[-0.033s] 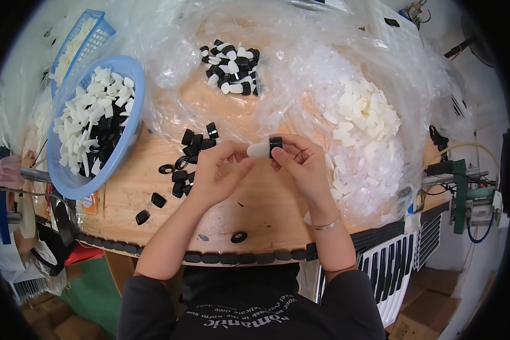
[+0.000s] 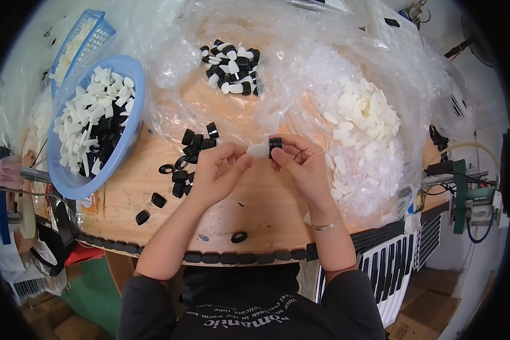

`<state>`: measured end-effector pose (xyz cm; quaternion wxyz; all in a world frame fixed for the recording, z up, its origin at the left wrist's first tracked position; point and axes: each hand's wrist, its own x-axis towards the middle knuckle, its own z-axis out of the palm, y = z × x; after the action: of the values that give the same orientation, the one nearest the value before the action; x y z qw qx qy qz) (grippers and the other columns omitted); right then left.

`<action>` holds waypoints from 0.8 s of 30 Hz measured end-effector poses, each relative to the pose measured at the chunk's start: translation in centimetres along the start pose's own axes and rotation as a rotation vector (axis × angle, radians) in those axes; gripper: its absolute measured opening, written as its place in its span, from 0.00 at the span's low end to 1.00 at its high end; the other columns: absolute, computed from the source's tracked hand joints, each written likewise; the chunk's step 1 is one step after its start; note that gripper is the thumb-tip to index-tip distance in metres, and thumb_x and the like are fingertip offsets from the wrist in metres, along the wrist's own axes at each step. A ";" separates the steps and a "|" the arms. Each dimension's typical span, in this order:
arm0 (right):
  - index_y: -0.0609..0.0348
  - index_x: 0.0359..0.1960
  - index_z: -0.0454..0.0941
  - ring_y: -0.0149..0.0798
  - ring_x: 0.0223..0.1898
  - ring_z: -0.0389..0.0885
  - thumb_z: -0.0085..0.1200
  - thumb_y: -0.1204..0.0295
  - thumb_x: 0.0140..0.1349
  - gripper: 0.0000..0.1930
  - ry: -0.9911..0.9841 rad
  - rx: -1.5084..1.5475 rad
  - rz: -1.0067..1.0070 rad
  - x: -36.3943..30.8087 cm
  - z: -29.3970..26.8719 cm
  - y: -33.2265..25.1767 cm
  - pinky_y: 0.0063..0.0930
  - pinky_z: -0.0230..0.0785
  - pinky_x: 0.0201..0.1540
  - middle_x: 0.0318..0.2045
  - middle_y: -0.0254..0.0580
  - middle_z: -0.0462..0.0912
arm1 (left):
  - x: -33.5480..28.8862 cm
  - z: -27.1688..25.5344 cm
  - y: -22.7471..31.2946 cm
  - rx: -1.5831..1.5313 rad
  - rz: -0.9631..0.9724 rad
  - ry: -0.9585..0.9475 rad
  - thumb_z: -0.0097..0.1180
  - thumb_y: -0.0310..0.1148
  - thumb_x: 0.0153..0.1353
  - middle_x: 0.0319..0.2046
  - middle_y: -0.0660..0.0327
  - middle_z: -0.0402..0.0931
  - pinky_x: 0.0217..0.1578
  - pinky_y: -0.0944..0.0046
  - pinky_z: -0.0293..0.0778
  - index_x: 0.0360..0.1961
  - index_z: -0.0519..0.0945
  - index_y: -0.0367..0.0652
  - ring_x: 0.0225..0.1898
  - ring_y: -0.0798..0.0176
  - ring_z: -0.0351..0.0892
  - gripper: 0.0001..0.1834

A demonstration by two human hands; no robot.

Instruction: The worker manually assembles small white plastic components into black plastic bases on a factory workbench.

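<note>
My right hand (image 2: 293,158) pinches a short black oval cap (image 2: 275,145) between thumb and fingers. Out of the cap's left side sticks a flat white rounded piece (image 2: 258,151). The fingertips of my left hand (image 2: 224,170) close on the white piece's free end, thumb in front. Just left of that hand lie loose black caps (image 2: 191,150), some on their sides and some showing a ring-like opening. Farther off is a pile of black caps with white pieces in them (image 2: 232,67).
A blue basin (image 2: 136,79) of white pieces and black caps stands at left, beside a blue basket (image 2: 101,41). Cream-white pieces (image 2: 368,113) lie heaped on clear plastic at right. Black caps (image 2: 229,258) line the table's near edge. A single cap (image 2: 239,237) lies near it.
My left thumb has shifted slightly up and in toward the white piece. The right hand and the black cap look unmoved.
</note>
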<state>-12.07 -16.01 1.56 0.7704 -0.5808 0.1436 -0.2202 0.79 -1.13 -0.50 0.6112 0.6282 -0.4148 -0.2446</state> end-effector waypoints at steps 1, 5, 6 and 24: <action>0.69 0.46 0.77 0.25 0.29 0.79 0.59 0.79 0.60 0.13 0.001 0.001 0.002 0.0 0.1 0.0 0.18 0.73 0.31 0.33 0.41 0.83 | 0.0 -0.2 0.1 0.000 -0.002 -0.001 0.54 0.29 0.64 0.28 0.67 0.78 0.36 0.73 0.66 0.36 0.80 0.35 0.32 0.75 0.71 0.07; 0.70 0.45 0.77 0.26 0.28 0.79 0.59 0.80 0.60 0.12 -0.011 -0.026 0.034 -0.1 0.1 0.0 0.18 0.72 0.31 0.32 0.41 0.83 | 0.1 -0.6 0.2 -0.009 -0.030 0.051 0.54 0.27 0.65 0.25 0.68 0.74 0.31 0.75 0.64 0.31 0.79 0.35 0.28 0.77 0.68 0.07; 0.70 0.45 0.77 0.26 0.28 0.79 0.59 0.80 0.60 0.12 -0.004 -0.037 0.036 0.0 0.1 0.0 0.18 0.72 0.31 0.32 0.40 0.83 | 0.0 -0.7 -0.1 -0.054 -0.036 0.109 0.54 0.27 0.64 0.23 0.69 0.73 0.30 0.76 0.62 0.30 0.79 0.36 0.28 0.78 0.67 0.07; 0.68 0.61 0.66 0.31 0.46 0.77 0.60 0.73 0.60 0.28 0.240 -0.738 -0.460 6.6 2.1 -5.3 0.26 0.72 0.49 0.52 0.45 0.76 | 2.1 -6.7 -2.1 0.449 0.124 0.493 0.63 0.30 0.55 0.24 0.57 0.76 0.29 0.65 0.71 0.43 0.77 0.36 0.25 0.63 0.74 0.16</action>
<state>-6.31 -18.76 7.47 0.4208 -0.8038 0.1678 -0.3857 7.85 0.79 -1.27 0.5533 0.7608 -0.3356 0.0497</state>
